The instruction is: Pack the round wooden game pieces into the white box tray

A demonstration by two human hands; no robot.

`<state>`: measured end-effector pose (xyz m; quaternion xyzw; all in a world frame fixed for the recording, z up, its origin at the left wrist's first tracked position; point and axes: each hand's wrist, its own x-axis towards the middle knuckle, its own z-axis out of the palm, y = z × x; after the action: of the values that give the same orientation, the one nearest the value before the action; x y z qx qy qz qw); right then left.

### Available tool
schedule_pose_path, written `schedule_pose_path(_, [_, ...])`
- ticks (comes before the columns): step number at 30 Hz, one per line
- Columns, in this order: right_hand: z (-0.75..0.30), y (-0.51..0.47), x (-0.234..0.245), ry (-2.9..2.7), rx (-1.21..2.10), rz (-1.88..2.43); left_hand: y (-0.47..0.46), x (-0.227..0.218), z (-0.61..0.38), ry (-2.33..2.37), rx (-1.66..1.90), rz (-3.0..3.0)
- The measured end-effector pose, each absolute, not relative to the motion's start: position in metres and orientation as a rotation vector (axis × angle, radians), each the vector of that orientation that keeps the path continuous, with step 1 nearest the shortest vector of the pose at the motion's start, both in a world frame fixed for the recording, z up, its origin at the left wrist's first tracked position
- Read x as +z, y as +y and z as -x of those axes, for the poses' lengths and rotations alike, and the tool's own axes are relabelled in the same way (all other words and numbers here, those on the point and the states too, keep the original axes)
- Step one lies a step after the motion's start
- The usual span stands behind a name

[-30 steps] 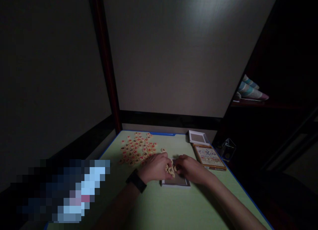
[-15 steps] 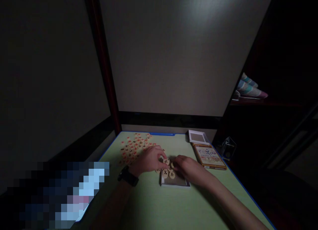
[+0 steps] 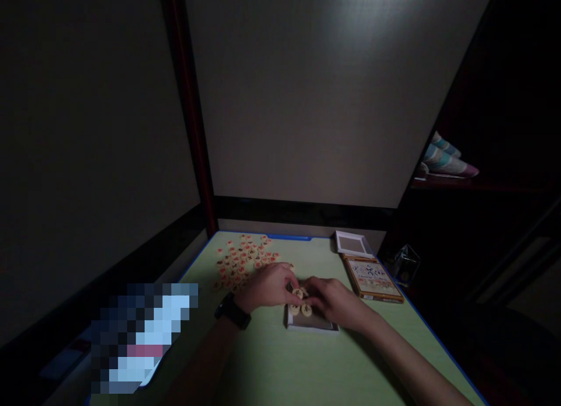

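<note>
My left hand (image 3: pixel 272 288), with a dark watch on its wrist, is over the far left part of a shallow white-rimmed box tray (image 3: pixel 313 326). Between its thumb and fingers is a round, pale Chinese chess piece (image 3: pixel 298 293) with a dark character. My right hand (image 3: pixel 335 299) is curled over the tray's right side, fingertips close to the left hand's. What its fingers hold, if anything, is hidden. Two more pieces lie in the tray below the fingers, one of them a Chinese chess piece with a dark character (image 3: pixel 306 309).
A loose spread of many red- and dark-marked pieces (image 3: pixel 241 260) covers the far left of the green table (image 3: pixel 263 359). At the far right are another white tray (image 3: pixel 352 243) and a printed box (image 3: pixel 374 279). A pixelated bright patch (image 3: pixel 149 342) is at the left edge.
The view has shifted slightly. My right hand's fingertips have come closer to the left hand, over the pieces in the tray. My left hand still pinches a piece there.
</note>
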<state>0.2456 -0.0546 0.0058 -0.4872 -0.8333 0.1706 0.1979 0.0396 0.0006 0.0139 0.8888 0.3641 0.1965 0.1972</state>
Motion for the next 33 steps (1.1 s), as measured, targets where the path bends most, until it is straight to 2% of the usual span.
schedule_pose_path(4, [-0.255,-0.052,0.018,-2.171,0.628,1.393,-0.013,0.015,-0.048,1.030,0.498,-2.576])
schedule_pose_path(9, [-0.254,-0.050,0.019,-1.959,1.313,1.395,-0.028,0.020,-0.058,1.045,0.517,-2.622])
schedule_pose_path(14, [-0.251,-0.049,0.012,-1.789,1.499,1.420,-0.027,0.023,-0.058,1.051,0.469,-2.612])
schedule_pose_path(18, [-0.252,-0.047,0.005,-1.861,1.424,1.459,-0.022,0.019,-0.053,1.082,0.455,-2.624])
schedule_pose_path(24, [-0.244,-0.053,0.008,-2.116,1.094,1.625,-0.022,0.016,-0.052,1.089,0.331,-2.697])
schedule_pose_path(28, [-0.241,-0.055,0.009,-2.252,0.826,1.573,-0.024,0.019,-0.055,1.084,0.296,-2.717])
schedule_pose_path(33, [-0.242,-0.056,0.008,-2.345,0.745,1.506,-0.024,0.020,-0.056,1.099,0.288,-2.728])
